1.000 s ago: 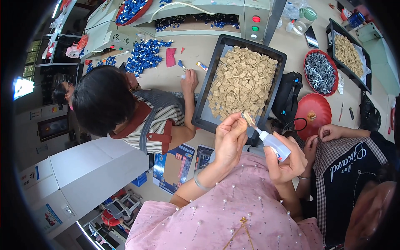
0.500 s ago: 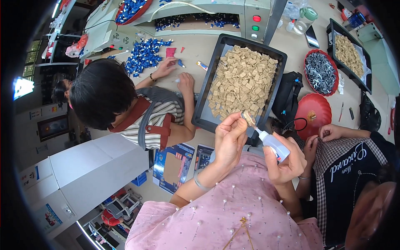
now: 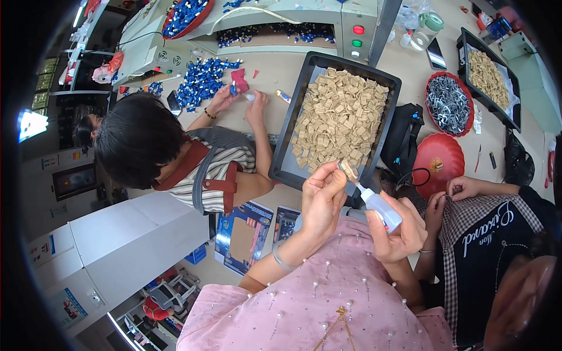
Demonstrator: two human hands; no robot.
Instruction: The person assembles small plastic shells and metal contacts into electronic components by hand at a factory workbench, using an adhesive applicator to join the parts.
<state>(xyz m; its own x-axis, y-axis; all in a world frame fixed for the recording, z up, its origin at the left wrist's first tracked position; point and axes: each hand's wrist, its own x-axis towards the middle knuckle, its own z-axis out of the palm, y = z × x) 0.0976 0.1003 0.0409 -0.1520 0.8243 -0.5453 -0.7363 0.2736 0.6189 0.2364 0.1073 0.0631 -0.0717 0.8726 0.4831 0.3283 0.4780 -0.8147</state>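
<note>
Head view, center frame: left hand (image 3: 324, 202) pinches a tan piece (image 3: 349, 171) in its fingers (image 3: 335, 186); right hand (image 3: 401, 237) grips a translucent bottle (image 3: 381, 209), long axis slanting up-left toward the piece.

From the left hand (image 3: 323, 198), twelve o'clock is open above the tan pieces (image 3: 342, 114), past the black tray's (image 3: 284, 175) raised rim. A black bag (image 3: 403, 137) blocks two o'clock; the red scalloped bowl (image 3: 426, 155) and one co-worker's hands (image 3: 462, 187) crowd three. Another co-worker's forearm (image 3: 260, 155) stands in the way at ten. At eleven, bare worktop (image 3: 278, 73) shows beside the tray, narrowed by a small tube (image 3: 283, 96).
</note>
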